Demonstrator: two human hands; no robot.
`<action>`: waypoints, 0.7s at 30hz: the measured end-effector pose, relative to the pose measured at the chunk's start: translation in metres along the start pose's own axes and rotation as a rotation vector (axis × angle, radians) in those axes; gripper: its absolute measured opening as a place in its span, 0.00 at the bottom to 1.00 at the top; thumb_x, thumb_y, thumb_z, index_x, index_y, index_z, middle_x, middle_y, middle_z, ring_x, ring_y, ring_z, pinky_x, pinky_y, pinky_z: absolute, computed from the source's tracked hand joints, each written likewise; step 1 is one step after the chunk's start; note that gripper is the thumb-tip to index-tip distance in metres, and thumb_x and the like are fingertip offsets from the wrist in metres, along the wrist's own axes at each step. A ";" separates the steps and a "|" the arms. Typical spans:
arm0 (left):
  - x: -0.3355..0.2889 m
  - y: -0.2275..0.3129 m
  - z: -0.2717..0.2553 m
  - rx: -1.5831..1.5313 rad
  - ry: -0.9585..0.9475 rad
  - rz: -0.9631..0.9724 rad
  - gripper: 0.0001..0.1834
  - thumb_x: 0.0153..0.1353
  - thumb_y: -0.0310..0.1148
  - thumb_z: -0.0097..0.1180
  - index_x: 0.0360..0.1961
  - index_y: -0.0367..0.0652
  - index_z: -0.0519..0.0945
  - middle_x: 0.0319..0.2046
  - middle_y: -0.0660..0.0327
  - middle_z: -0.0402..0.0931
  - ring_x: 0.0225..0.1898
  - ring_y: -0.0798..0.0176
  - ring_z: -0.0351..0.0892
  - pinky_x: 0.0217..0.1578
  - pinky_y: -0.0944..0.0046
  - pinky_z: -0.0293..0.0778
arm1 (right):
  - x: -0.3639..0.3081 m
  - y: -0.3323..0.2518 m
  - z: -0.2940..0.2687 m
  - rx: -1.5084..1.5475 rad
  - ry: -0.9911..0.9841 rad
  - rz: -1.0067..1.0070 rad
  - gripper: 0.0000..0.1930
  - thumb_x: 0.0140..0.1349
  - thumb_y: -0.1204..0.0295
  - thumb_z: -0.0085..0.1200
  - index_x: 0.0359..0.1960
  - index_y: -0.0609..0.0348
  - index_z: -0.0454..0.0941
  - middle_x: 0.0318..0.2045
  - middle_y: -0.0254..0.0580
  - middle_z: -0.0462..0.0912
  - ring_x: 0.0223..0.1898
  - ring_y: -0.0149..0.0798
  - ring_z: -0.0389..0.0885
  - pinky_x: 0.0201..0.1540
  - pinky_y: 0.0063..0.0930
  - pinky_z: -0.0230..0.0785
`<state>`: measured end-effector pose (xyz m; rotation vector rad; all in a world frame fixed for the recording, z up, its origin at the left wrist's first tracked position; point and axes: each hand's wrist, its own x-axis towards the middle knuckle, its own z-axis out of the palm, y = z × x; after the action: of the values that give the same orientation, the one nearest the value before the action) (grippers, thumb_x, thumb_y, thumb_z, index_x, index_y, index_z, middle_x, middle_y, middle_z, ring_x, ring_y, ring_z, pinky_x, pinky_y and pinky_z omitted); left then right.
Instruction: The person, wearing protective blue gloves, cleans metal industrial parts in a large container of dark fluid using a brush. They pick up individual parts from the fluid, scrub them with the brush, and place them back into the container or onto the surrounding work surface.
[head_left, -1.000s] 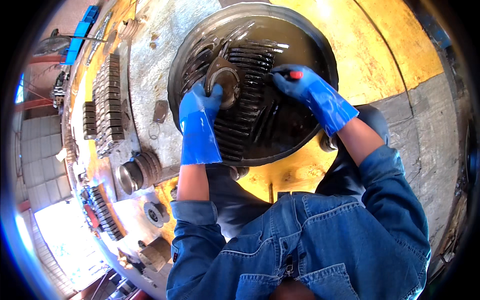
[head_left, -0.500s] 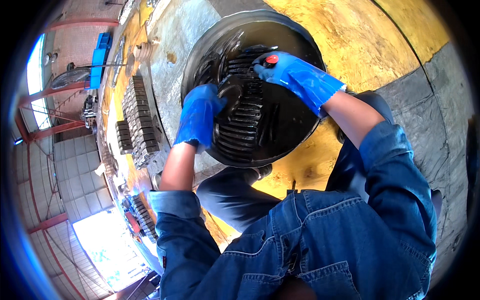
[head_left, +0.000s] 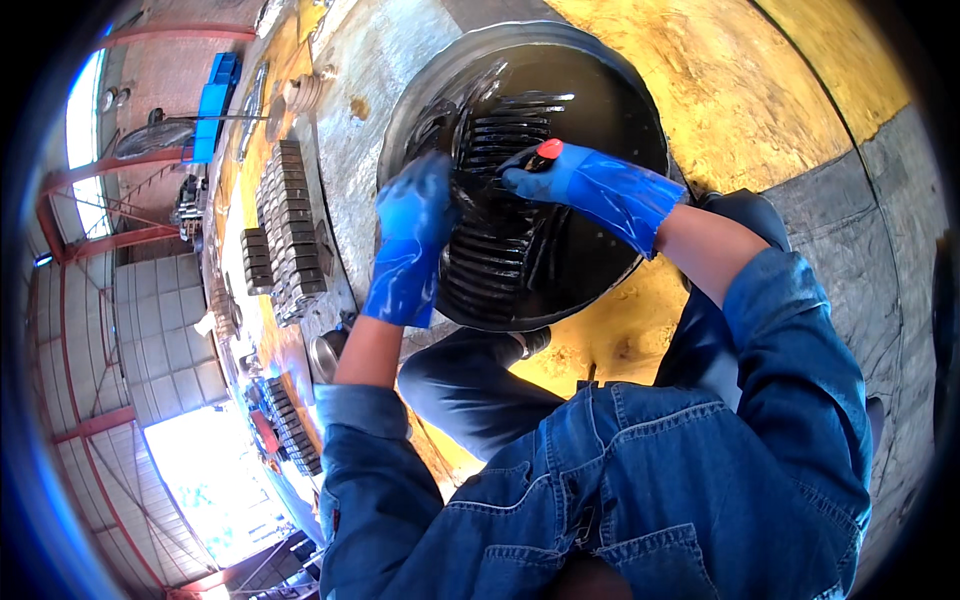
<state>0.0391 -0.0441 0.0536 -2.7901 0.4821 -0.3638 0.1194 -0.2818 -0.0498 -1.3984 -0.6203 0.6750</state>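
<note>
My left hand (head_left: 412,205), in a blue rubber glove, is blurred over a round pan's left side. Its fingers curl around a dark, oily metal part (head_left: 478,198), whose exact shape is lost in the liquid and shadow. My right hand (head_left: 540,180), in a matching glove, is closed around a tool with a red end (head_left: 550,148); the rest of the tool is hidden. Beneath both hands, the wide pan (head_left: 655,110) holds dark liquid. A row of black, ribbed metal parts (head_left: 485,265) lies in it, stacked side by side.
Rows of dark metal blocks (head_left: 290,225) stand on the floor to the left, near round metal discs (head_left: 300,92). A fan (head_left: 155,138) and a blue metal piece (head_left: 212,110) are farther left. Yellow, stained flooring (head_left: 690,80) borders grey sheeting (head_left: 840,205).
My left hand has risen slightly and shifted right, with the dark part turned. The right hand has dropped a little lower, its red-ended tool tilted differently. The view has shifted slightly.
</note>
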 end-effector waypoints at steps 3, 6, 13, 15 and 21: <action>-0.036 -0.007 0.016 -0.806 -0.066 -0.728 0.25 0.63 0.42 0.68 0.58 0.43 0.82 0.53 0.53 0.84 0.53 0.54 0.84 0.53 0.56 0.80 | -0.005 -0.006 0.001 -0.015 -0.027 0.011 0.17 0.68 0.59 0.62 0.51 0.55 0.85 0.41 0.39 0.89 0.43 0.34 0.84 0.52 0.32 0.77; -0.049 0.003 0.003 -1.606 -0.225 -1.219 0.29 0.70 0.52 0.63 0.58 0.38 0.82 0.50 0.55 0.85 0.48 0.60 0.84 0.50 0.62 0.80 | -0.010 0.003 0.000 0.033 0.033 -0.001 0.17 0.69 0.59 0.62 0.52 0.56 0.85 0.41 0.40 0.89 0.43 0.33 0.84 0.52 0.32 0.77; -0.048 0.034 0.008 -1.682 -0.257 -0.970 0.25 0.74 0.46 0.56 0.61 0.38 0.81 0.52 0.55 0.85 0.50 0.59 0.84 0.53 0.60 0.77 | -0.015 -0.016 0.014 0.121 -0.006 0.049 0.16 0.70 0.60 0.62 0.51 0.58 0.86 0.39 0.40 0.89 0.42 0.32 0.84 0.50 0.30 0.77; -0.065 0.012 0.015 -1.505 -0.207 -0.761 0.24 0.76 0.44 0.54 0.62 0.37 0.80 0.52 0.54 0.85 0.50 0.57 0.83 0.55 0.58 0.76 | -0.025 -0.031 0.022 0.046 0.058 0.092 0.14 0.72 0.62 0.62 0.51 0.58 0.86 0.39 0.41 0.89 0.41 0.32 0.84 0.48 0.29 0.78; -0.088 0.012 -0.041 -1.177 -0.125 -0.853 0.29 0.74 0.49 0.54 0.66 0.40 0.77 0.57 0.44 0.80 0.58 0.48 0.79 0.61 0.52 0.72 | -0.052 0.058 -0.022 -0.502 0.055 -0.240 0.14 0.69 0.72 0.60 0.54 0.61 0.85 0.48 0.49 0.89 0.50 0.43 0.87 0.57 0.36 0.77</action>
<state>-0.0570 -0.0333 0.0706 -3.9856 -0.8827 -0.0218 0.0971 -0.3321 -0.1095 -1.7596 -0.9387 0.2943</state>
